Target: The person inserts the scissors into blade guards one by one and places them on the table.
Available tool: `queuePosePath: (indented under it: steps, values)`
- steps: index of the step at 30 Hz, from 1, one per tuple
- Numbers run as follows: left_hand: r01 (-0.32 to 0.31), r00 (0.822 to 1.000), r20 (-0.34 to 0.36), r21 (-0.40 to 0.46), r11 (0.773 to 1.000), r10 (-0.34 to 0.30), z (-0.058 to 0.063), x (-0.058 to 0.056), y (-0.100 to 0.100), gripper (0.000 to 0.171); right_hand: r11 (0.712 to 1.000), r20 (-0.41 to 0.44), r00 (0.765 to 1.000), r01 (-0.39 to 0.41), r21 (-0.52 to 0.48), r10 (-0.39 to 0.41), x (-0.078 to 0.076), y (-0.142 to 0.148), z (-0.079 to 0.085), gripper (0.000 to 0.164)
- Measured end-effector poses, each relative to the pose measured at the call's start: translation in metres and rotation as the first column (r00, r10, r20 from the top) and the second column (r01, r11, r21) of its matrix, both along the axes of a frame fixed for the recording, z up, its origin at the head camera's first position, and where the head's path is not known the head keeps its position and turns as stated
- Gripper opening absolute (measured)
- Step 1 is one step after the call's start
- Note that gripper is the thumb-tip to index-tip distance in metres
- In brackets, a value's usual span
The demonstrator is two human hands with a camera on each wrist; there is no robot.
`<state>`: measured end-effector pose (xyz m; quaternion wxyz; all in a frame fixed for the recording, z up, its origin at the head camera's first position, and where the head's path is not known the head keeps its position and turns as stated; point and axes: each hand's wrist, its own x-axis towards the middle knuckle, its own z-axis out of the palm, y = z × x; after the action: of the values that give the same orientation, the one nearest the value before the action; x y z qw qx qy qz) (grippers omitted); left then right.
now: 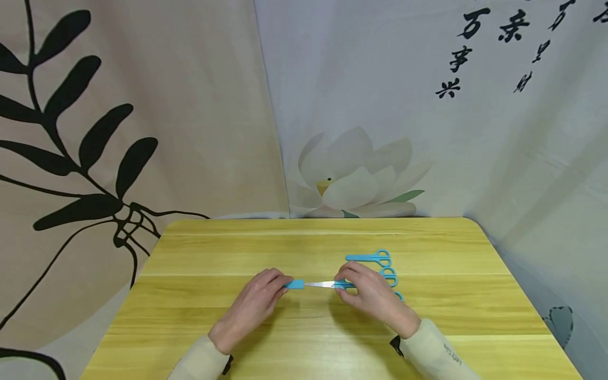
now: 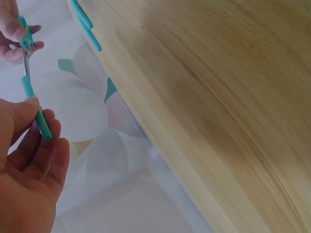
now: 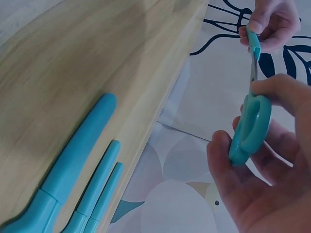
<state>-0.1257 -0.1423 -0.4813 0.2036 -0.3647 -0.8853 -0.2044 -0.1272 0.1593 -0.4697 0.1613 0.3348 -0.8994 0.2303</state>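
Observation:
Between finger and thumb, my left hand (image 1: 256,301) pinches a blue blade cover (image 1: 296,284). My right hand (image 1: 375,296) grips a pair of small blue scissors (image 1: 328,284) by the handles, the silver blades pointing left. The blade tips meet the open end of the cover, and most of the blade length shows bare. In the right wrist view the scissor handles (image 3: 255,124) lie across the fingers, held up off the table. The left wrist view shows the cover (image 2: 43,124) between the thumb and curled fingers.
More blue scissors with covers on lie side by side at the right: the farthest pair (image 1: 368,258) shows whole, while my right hand partly hides the nearer ones (image 1: 389,276). The wooden table (image 1: 237,243) ends at a printed curtain (image 1: 214,132) behind.

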Motion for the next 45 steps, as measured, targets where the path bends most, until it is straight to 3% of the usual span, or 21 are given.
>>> queuePosePath:
  steps: [18,26,32,45]
  values:
    - [0.004,1.000,0.017,-0.025,1.000,-0.004,0.002,0.000,0.005,0.020,1.000,0.003,1.000,-0.011,0.010,0.011,-0.001,-0.001,0.000,0.020]
    - [0.017,1.000,0.015,-0.026,1.000,-0.017,0.001,-0.002,0.010,0.023,1.000,-0.041,0.999,-0.019,0.020,0.019,-0.002,-0.004,0.001,0.027]
    - [0.016,1.000,0.020,-0.017,1.000,-0.016,-0.001,-0.003,0.014,0.022,0.999,-0.047,0.998,-0.039,-0.003,0.039,-0.001,-0.005,0.002,0.019]
    - [0.017,1.000,-0.015,-0.020,1.000,-0.017,0.003,-0.003,0.019,0.021,0.999,-0.058,0.998,-0.034,-0.011,0.033,0.000,-0.010,0.004,0.018]
